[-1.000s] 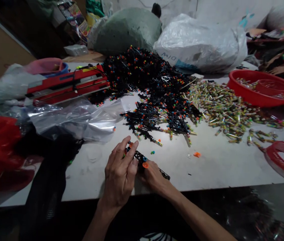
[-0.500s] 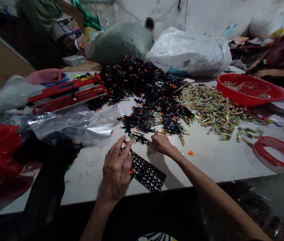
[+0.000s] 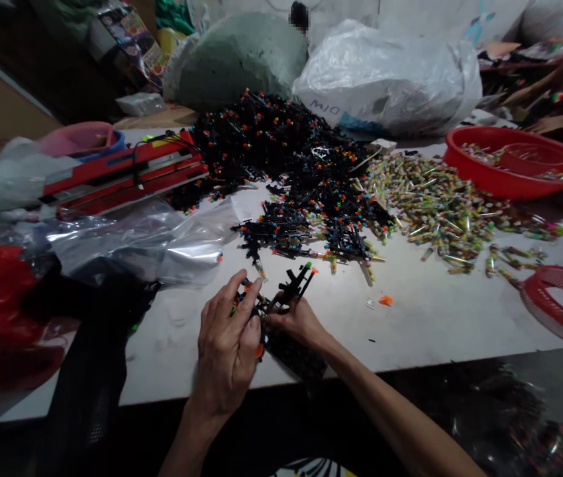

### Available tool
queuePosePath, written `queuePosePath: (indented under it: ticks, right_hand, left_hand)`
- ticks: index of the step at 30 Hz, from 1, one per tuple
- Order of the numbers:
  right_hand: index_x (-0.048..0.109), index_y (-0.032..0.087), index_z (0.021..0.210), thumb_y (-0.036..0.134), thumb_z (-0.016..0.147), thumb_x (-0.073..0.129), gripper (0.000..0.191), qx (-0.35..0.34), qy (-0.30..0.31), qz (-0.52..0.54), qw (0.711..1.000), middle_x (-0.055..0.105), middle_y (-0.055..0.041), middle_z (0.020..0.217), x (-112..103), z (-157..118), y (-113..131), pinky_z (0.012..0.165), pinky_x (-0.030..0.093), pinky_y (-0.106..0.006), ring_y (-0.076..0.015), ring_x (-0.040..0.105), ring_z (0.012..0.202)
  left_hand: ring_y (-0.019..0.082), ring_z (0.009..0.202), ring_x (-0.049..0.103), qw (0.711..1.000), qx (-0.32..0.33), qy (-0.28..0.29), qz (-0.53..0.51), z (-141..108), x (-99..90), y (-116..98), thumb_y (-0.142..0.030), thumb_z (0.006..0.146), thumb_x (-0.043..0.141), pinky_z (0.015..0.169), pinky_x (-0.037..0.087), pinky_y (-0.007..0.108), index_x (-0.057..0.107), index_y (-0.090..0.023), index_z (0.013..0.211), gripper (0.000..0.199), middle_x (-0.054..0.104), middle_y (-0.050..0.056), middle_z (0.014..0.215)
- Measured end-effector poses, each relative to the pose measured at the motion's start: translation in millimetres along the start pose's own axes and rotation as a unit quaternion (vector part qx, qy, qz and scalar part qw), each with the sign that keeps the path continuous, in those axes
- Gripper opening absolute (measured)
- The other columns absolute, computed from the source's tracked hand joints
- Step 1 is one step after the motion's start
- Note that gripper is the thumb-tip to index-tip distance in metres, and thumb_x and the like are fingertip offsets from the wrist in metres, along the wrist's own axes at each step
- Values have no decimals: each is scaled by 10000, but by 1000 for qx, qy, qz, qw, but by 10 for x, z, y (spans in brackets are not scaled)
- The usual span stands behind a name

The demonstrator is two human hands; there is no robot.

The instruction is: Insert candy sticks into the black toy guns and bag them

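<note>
My right hand (image 3: 301, 323) is closed around a black toy gun (image 3: 291, 286), its green and orange tips pointing up and away. Under that hand lies a black perforated tray (image 3: 301, 358), partly hidden and in shadow. My left hand (image 3: 229, 341) rests at the tray's left end, fingers stretched out and slightly apart. Beside its thumb and between its fingers, small black pieces with orange tips (image 3: 259, 350) show; most of them are covered by the hand. Beyond both hands, a heap of black toy guns (image 3: 281, 139) with coloured tips spreads over the white table (image 3: 341, 391).
Small clear tubes with colourful contents (image 3: 435, 205) lie heaped at right, by a red basin (image 3: 520, 179) and a red basket (image 3: 560, 301). Clear plastic bags (image 3: 137, 245) and a red sealer-like device (image 3: 127, 175) are at left. An orange piece (image 3: 385, 300) lies right of my hands.
My right hand has picked up the black toy gun from the table and brought it back over the tray, beside my left hand. The left hand has barely moved. The view has shifted slightly.
</note>
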State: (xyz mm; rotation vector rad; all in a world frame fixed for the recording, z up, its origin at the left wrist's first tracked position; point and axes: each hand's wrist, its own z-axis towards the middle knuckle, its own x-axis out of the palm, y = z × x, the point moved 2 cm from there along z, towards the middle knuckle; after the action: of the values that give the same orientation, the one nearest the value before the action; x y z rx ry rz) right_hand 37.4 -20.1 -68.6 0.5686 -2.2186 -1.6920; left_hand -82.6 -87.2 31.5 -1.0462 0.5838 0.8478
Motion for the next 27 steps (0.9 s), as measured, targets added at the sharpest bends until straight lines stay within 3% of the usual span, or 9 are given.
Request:
queuePosePath:
  ticks: [3,7,9,12,14,16,20,23,27]
  right_hand:
    - [576,155,789,216,719,588,94,-41,-21,-195,980,622,-20,700,69,-31,15,573,412,-230,-148,569,638]
    - [610,121,919,158,809,445,201,-70,8,-447,892,662,-119,862,175,-110,149,605,399,-267,-192,601,708]
    - [611,125,986,175,821,447,239,-77,59,-494,864,669,-120,896,129,-73,259,598,400,-260,-188,611,714]
    - [656,179,939,230,727,612,222,-51,130,-517,844,685,-54,851,-96,158,462,612,413,-227,-174,619,736]
    - [667,179,936,234,710,639,234,-30,80,-543,835,678,-80,920,-241,405,612,675,427,-253,-211,618,845]
    - [661,159,956,273,757,598,238,-30,8,-554,832,643,-137,1038,-262,649,730,741,429,-302,-255,593,958]
    - [648,160,966,292,781,558,244,-25,-17,-533,846,626,-152,1080,-51,921,751,750,434,-306,-254,592,981]
    - [656,118,871,213,713,594,194,6,-13,-503,864,666,-158,920,-85,847,623,672,435,-290,-260,618,884]
    - [630,129,763,198,639,643,143,16,43,-431,901,645,-44,695,-426,464,417,544,399,-213,-158,595,656]
  left_hand:
    - [220,1289,321,1000,0,3,4,-7,14,-2,-191,897,323,1037,283,422,359,-278,1349,462,310,37,1436]
    - [252,1294,309,999,23,-6,24,12,33,1,-217,887,366,1049,258,457,373,-273,1345,461,292,47,1448]
    - [269,1304,289,998,38,-7,40,27,26,12,-219,883,378,1050,247,481,398,-281,1330,451,305,45,1444]
    - [275,1320,258,997,47,-26,63,38,-20,26,-206,878,393,1049,243,499,446,-290,1295,428,368,35,1412]
    - [291,1334,225,994,57,-41,79,40,-56,17,-214,875,408,1044,236,527,472,-289,1273,410,357,40,1421]
    - [312,1341,204,991,86,-35,93,45,-74,-5,-258,874,415,1033,233,556,466,-275,1279,408,331,56,1438]
    - [279,1315,276,989,106,14,100,76,-63,-14,-266,877,400,1015,312,497,438,-242,1297,422,416,66,1386]
    - [240,1277,334,994,82,-3,76,95,-53,4,-197,884,346,1018,335,444,455,-198,1270,402,463,73,1340]
    - [230,1229,382,995,80,-21,47,83,-20,-14,-170,876,319,1029,323,434,462,-164,1250,400,481,89,1301]
